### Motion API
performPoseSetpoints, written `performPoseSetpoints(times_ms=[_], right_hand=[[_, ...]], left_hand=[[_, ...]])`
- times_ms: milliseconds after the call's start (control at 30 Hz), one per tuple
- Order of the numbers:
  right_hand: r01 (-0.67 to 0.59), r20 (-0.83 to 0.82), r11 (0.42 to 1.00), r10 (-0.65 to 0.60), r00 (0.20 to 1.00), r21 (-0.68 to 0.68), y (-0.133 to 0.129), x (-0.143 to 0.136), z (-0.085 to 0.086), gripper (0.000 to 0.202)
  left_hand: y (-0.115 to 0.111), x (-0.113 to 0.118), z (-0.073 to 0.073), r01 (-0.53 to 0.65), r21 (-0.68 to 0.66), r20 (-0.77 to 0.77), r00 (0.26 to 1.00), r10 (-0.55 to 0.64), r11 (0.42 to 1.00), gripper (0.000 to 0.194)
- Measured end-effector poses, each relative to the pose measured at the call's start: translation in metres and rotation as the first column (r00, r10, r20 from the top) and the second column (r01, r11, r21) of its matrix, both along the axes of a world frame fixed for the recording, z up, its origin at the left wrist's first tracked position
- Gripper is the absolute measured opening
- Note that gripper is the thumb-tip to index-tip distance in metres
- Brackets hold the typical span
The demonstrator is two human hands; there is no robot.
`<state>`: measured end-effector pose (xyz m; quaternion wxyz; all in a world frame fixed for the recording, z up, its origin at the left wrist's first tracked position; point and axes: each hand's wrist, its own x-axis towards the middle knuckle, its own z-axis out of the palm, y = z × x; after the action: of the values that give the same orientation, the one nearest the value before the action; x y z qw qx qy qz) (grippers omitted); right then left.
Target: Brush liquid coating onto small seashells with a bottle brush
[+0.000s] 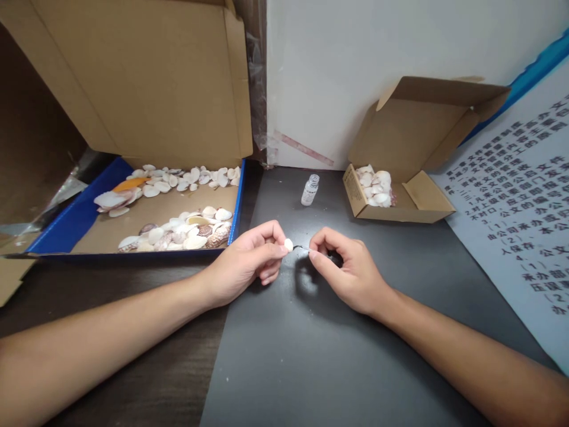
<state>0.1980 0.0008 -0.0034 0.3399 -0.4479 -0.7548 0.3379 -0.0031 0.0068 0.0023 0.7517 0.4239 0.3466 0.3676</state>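
Observation:
In the middle of the view, my left hand [249, 255] pinches a small white seashell [288, 245] between thumb and forefinger. Facing it from the right, my right hand [349, 264] is closed on a thin brush [300, 247], whose dark tip points at the shell. The tip is at the shell's edge; I cannot tell whether they touch. The brush's other end is hidden in my fingers. Beyond both hands, a small clear glass bottle [310, 191] with a white label stands upright, its mouth uncapped.
To the left lies a blue-walled cardboard box [242, 201], lid raised, with rows of seashells [182, 230]. A smaller cardboard box [400, 213] at the back right holds white shells [376, 187]. A printed sheet [524, 190] lies at the right, on the grey mat [355, 379].

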Motion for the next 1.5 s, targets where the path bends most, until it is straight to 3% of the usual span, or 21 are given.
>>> performPoseSetpoints(times_ms=[167, 400, 567, 1100, 1333, 1500], right_hand=[[-0.085, -0.106, 0.994, 0.092, 0.990, 0.076, -0.0022, 0.0021, 0.0005, 0.012], [-0.006, -0.163, 0.997, 0.018, 0.986, 0.076, -0.0006, 0.0022, -0.0011, 0.011], [-0.081, -0.118, 0.996, 0.083, 0.989, 0.020, -0.0009, 0.0021, -0.0009, 0.013], [-0.036, -0.028, 0.999, 0.036, 0.999, 0.022, 0.0009, -0.0005, -0.0021, 0.012], [-0.055, -0.130, 0.993, 0.068, 0.989, 0.100, -0.0012, 0.0009, -0.0017, 0.011], [-0.042, -0.019, 0.998, 0.043, 0.999, 0.038, -0.0004, -0.0003, -0.0016, 0.011]], left_hand=[[0.0005, -0.0011, -0.0023, 0.016, 0.017, -0.015, 1.000, -0.016, 1.000, 0.017], [0.0004, 0.0008, -0.0038, -0.003, 0.057, -0.021, 1.000, 0.004, 0.998, 0.014], [0.0012, 0.0004, -0.0045, 0.021, 0.052, -0.013, 1.000, -0.020, 0.998, 0.011], [0.0016, -0.0004, 0.0011, 0.057, -0.004, -0.004, 0.998, -0.057, 0.998, 0.006], [0.0009, 0.0005, -0.0016, 0.050, 0.021, -0.015, 0.999, -0.050, 0.999, 0.010], [0.0018, 0.0003, -0.0031, 0.041, 0.038, 0.004, 0.999, -0.042, 0.998, 0.014]])
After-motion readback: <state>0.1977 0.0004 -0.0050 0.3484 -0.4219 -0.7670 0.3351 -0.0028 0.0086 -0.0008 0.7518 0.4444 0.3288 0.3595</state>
